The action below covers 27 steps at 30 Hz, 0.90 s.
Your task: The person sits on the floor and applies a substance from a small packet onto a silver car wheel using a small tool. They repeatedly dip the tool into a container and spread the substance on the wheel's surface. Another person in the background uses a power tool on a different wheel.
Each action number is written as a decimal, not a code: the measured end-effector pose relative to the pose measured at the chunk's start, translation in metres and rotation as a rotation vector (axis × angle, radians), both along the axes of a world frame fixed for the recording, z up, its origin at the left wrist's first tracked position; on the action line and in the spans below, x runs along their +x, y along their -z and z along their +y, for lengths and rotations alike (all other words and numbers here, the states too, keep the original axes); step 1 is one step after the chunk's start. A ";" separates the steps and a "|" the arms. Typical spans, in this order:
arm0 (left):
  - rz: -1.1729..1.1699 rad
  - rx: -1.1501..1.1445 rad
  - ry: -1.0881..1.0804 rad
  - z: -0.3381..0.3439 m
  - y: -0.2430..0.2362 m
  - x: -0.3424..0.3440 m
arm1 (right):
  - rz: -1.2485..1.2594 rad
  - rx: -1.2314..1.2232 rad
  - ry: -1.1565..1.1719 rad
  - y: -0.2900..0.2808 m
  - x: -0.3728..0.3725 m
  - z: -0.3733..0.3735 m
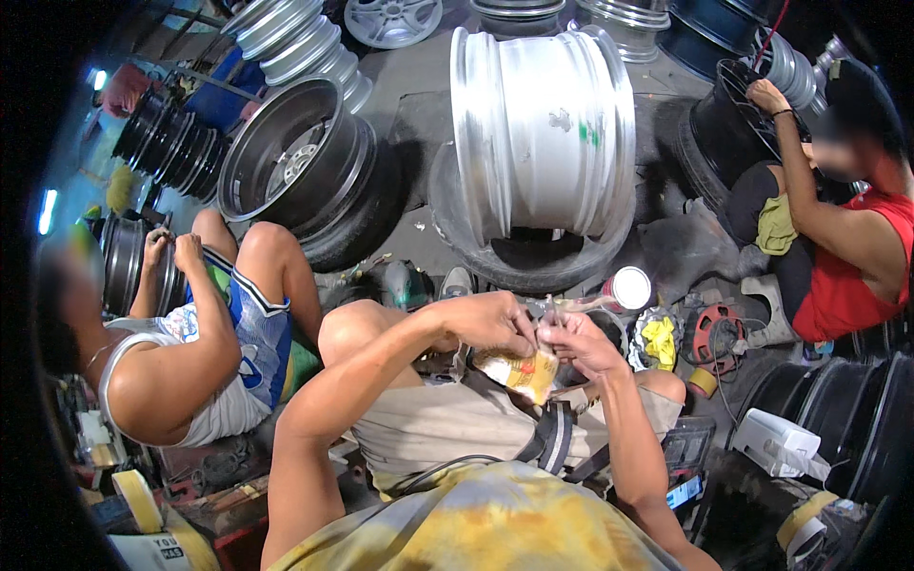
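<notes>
Over my lap I hold a small clear plastic packet with white contents and a yellow and orange print. My left hand pinches its upper edge with the fingertips. My right hand is closed on the packet's gathered top, close beside the left. The packet hangs tilted below both hands. What is inside it cannot be made out. Beyond the hands, a large silver wheel rim stands on a black tyre lying on the floor.
A white-topped can, a bag with yellow cloth and a red power tool lie to the right. A dark rim rests on a tyre at left. One co-worker sits at left, another at right.
</notes>
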<state>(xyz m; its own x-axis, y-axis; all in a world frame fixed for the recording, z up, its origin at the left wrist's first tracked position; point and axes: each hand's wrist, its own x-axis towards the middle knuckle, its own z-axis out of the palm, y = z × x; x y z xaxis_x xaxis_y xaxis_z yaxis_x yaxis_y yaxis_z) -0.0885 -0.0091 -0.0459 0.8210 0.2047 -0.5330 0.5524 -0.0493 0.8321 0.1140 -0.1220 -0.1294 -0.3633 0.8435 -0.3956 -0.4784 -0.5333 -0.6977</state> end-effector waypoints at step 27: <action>0.004 -0.211 -0.709 0.008 0.016 -0.006 | -1.252 0.912 0.162 0.010 -0.042 -0.022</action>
<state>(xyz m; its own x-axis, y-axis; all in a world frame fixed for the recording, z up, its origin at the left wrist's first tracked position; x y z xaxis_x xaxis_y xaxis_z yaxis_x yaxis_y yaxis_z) -0.0946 -0.0015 -0.0615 0.5276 0.5785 -0.6220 0.3951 0.4811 0.7826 0.0718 -0.1435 -0.1392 -0.0900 0.9548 0.2833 0.6267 0.2753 -0.7290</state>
